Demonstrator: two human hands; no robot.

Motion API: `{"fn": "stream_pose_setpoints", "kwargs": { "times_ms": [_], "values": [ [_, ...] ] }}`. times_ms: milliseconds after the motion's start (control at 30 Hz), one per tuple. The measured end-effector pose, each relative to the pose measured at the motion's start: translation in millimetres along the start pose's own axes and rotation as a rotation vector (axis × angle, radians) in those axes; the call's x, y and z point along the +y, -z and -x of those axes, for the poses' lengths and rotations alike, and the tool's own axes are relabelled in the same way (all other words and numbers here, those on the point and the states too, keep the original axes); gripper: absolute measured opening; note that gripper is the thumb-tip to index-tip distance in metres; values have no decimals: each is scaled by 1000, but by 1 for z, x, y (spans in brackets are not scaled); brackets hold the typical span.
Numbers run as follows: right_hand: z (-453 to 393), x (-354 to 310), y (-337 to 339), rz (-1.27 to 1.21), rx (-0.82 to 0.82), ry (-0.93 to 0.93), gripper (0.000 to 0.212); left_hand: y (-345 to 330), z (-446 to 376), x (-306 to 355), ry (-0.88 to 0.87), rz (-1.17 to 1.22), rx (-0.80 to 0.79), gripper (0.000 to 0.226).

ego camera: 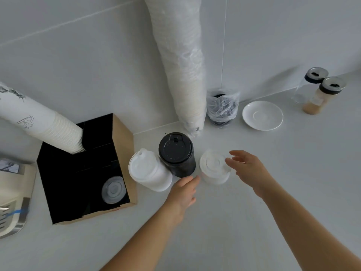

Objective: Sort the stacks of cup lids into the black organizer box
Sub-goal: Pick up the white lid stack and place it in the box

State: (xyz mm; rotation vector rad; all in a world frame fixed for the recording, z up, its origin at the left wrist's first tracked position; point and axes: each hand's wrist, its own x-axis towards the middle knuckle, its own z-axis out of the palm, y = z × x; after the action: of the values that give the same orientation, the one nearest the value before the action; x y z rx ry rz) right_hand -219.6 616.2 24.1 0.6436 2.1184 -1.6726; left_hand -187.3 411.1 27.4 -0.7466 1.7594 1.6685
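Three stacks of cup lids stand on the white counter: a tall white stack (148,171), a tall black stack (176,153) and a short white stack (214,167). The black organizer box (64,184) sits to their left, with clear lids (113,189) in its near right compartment and a stack of paper cups (48,124) leaning out of a back one. My left hand (183,192) is open, fingertips just below the black stack. My right hand (248,169) is open, its fingers at the right edge of the short white stack.
A long bagged sleeve of cups (181,61) leans on the wall behind the lids. A bag of black lids (222,108), a white saucer (262,115) and two shaker jars (320,92) stand at the back right. A metal appliance (11,210) is at the left edge.
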Motion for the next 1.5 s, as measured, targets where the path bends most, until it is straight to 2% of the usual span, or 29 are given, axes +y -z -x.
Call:
{"fn": "stream_pose_setpoints", "kwargs": {
  "times_ms": [133,367,467,567,733,867,967,1200,1367,1500],
  "values": [
    [-16,2,-7,2,-19,0,46,-11,-18,3,5,-38,1,26],
    [-33,8,-6,-61,-85,-65,32,-26,-35,3,-14,-57,47,19],
    [-36,7,-3,-55,-106,-98,35,-28,-36,1,-12,-78,56,29],
    [-37,6,-3,-57,-125,-108,22,-29,-40,1,-4,-75,52,39],
    [-39,5,-4,-45,-134,-117,9,-30,-46,3,41,46,1,32],
    [-42,1,-1,-57,-164,-150,15,-32,-46,4,99,171,-5,6],
    [-43,-1,3,-56,-194,-173,25,-31,-44,5,121,222,3,8],
    [-23,4,10,-109,-185,-176,31,-30,-22,5,83,389,-48,15],
    [2,1,11,-149,-206,-118,29,-22,5,-4,-14,360,-88,10],
    [22,-1,3,-169,-227,-79,31,-9,27,-11,-87,360,-113,14]
  ]
}}
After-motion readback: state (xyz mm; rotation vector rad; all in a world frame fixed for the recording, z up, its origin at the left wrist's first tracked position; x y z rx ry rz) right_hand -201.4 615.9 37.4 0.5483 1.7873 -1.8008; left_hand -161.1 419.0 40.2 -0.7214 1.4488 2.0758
